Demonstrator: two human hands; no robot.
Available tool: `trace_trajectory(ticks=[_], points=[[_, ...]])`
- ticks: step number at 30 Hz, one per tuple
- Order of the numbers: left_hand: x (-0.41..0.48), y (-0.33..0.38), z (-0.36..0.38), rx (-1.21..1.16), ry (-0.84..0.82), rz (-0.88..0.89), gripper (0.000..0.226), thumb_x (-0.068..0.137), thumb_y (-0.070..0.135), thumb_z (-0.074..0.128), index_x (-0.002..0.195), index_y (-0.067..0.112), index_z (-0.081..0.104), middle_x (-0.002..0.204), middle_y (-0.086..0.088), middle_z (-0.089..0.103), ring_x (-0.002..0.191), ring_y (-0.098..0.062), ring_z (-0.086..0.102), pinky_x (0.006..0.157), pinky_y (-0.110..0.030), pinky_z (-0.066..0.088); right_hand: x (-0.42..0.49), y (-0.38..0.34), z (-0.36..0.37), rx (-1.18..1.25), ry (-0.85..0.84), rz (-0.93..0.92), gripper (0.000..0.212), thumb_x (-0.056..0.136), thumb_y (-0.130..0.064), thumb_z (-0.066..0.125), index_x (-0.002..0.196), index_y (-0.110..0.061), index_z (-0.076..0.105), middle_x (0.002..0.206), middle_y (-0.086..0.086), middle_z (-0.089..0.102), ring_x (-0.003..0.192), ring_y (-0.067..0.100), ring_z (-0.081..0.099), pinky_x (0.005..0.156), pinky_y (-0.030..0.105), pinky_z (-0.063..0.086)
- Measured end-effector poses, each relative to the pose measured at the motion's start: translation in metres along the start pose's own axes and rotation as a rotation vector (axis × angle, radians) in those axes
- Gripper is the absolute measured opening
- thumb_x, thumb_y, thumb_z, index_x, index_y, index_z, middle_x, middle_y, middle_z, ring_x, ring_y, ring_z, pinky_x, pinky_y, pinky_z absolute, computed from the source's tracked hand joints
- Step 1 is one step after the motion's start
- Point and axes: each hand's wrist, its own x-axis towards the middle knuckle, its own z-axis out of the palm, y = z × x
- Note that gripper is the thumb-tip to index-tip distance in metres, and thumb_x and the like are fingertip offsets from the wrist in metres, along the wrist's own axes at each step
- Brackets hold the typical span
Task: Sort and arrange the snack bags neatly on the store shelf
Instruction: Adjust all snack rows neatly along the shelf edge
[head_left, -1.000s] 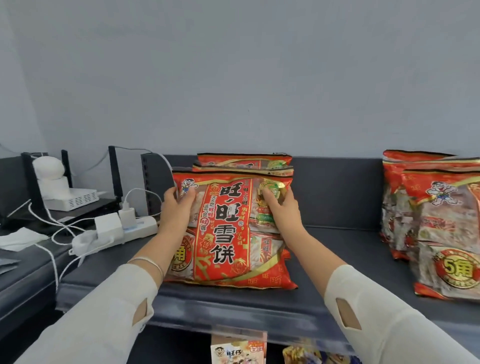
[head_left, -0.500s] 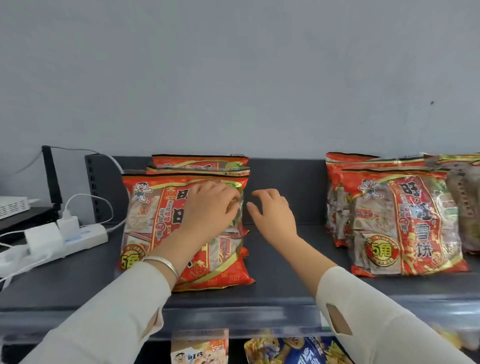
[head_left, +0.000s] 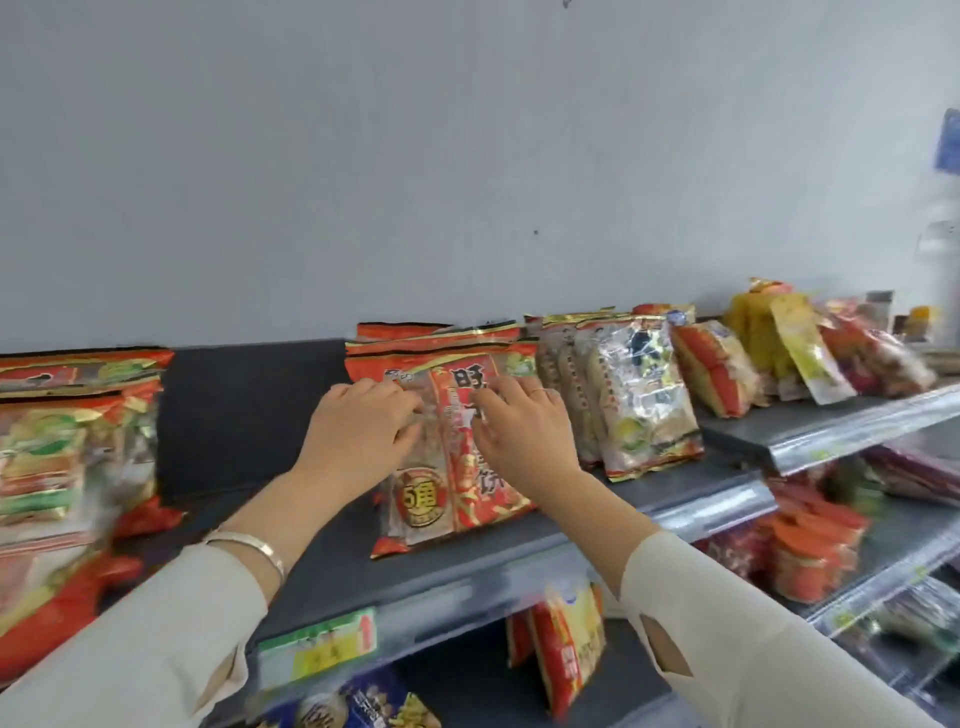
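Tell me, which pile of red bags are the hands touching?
The middle pile: left hand and right hand are on its front bag; the left pile is untouched.

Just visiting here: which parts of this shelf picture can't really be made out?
All in the head view:
1. The left bag stack: motion-blurred, print unreadable.
2. The front red bag: label partly covered by the left hand and right hand; pinching or just resting, unclear.
3. The price tag: too blurred to read.
4. The lower-shelf bag: top hidden behind the shelf edge.
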Motion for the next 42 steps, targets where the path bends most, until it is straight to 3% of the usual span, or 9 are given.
trace_trajectory(ticks=[5,8,11,16,21,27,32,36,42], points=[[0.053,0.119,0.029,-0.101,0.038,0.122,0.023,0.094,0.034,0.046,0.11,0.026,0.061,0.11,0.006,0.065,0.106,-0.017,0.058,0.09,-0.036,0.04,-0.043,0.13,-0.029,-0.116,-0.086,0.151,0.018,0.076,-0.022,0.069,0.091,-0.014,0.07,0.091,0.007,0.068,0.085,0.035,0.064,0.066,0.042,0.052],[0.085,0.191,0.047,-0.171,0.05,0.202,0.024,0.093,0.033,0.046,0.106,0.024,0.064,0.1,0.003,0.067,0.096,-0.02,0.06,0.081,-0.035,0.044,-0.072,0.203,-0.053,-0.164,-0.113,0.23,0.025,0.083,-0.023,0.064,0.107,-0.015,0.068,0.103,0.008,0.067,0.098,0.037,0.06,0.077,0.045,0.05],[0.113,0.252,0.068,-0.234,0.047,0.273,0.023,0.092,0.034,0.048,0.105,0.024,0.065,0.1,0.004,0.068,0.095,-0.02,0.061,0.082,-0.036,0.043,-0.096,0.261,-0.071,-0.183,-0.173,0.321,0.03,0.092,-0.027,0.051,0.119,-0.015,0.06,0.118,0.009,0.06,0.114,0.035,0.051,0.087,0.045,0.043],[0.159,0.34,0.102,-0.352,0.028,0.379,0.021,0.091,0.031,0.049,0.103,0.026,0.065,0.097,0.005,0.067,0.095,-0.02,0.06,0.084,-0.034,0.043,-0.133,0.342,-0.084,-0.222,-0.21,0.465,0.031,0.093,-0.026,0.048,0.122,-0.018,0.057,0.118,0.005,0.058,0.115,0.03,0.049,0.092,0.042,0.042],[0.211,0.421,0.147,-0.409,0.02,0.503,0.022,0.092,0.032,0.047,0.105,0.025,0.062,0.097,0.005,0.065,0.093,-0.019,0.058,0.08,-0.034,0.043,-0.152,0.425,-0.082,-0.249,-0.26,0.591,0.035,0.095,-0.031,0.045,0.129,-0.025,0.053,0.131,0.002,0.054,0.122,0.028,0.046,0.098,0.042,0.038],[0.3,0.509,0.2,-0.499,0.059,0.587,0.022,0.091,0.032,0.05,0.104,0.022,0.065,0.094,0.002,0.067,0.089,-0.021,0.061,0.074,-0.033,0.048,-0.152,0.534,-0.069,-0.322,-0.29,0.679,0.036,0.096,-0.034,0.045,0.13,-0.025,0.053,0.132,0.002,0.054,0.124,0.026,0.046,0.098,0.04,0.038],[0.376,0.587,0.24,-0.505,0.029,0.659,0.025,0.091,0.034,0.046,0.108,0.022,0.062,0.098,0.001,0.065,0.094,-0.021,0.059,0.079,-0.034,0.047,-0.154,0.626,-0.07,-0.387,-0.3,0.774,0.037,0.095,-0.033,0.045,0.131,-0.025,0.051,0.13,0.002,0.054,0.122,0.027,0.046,0.097,0.039,0.038],[0.414,0.651,0.265,-0.506,-0.001,0.761,0.032,0.091,0.038,0.046,0.119,0.026,0.058,0.112,0.001,0.064,0.104,-0.021,0.058,0.087,-0.035,0.046,-0.166,0.693,-0.07,-0.403,-0.306,0.844,0.036,0.094,-0.034,0.046,0.128,-0.027,0.053,0.128,0.0,0.055,0.12,0.025,0.048,0.097,0.039,0.041],[0.464,0.728,0.296,-0.511,-0.001,0.79,0.031,0.092,0.037,0.046,0.118,0.026,0.058,0.114,0.001,0.061,0.108,-0.021,0.055,0.091,-0.035,0.044,-0.176,0.795,-0.057,-0.388,-0.29,0.894,0.038,0.094,-0.033,0.047,0.131,-0.026,0.051,0.13,0.001,0.054,0.12,0.026,0.048,0.098,0.039,0.041]])
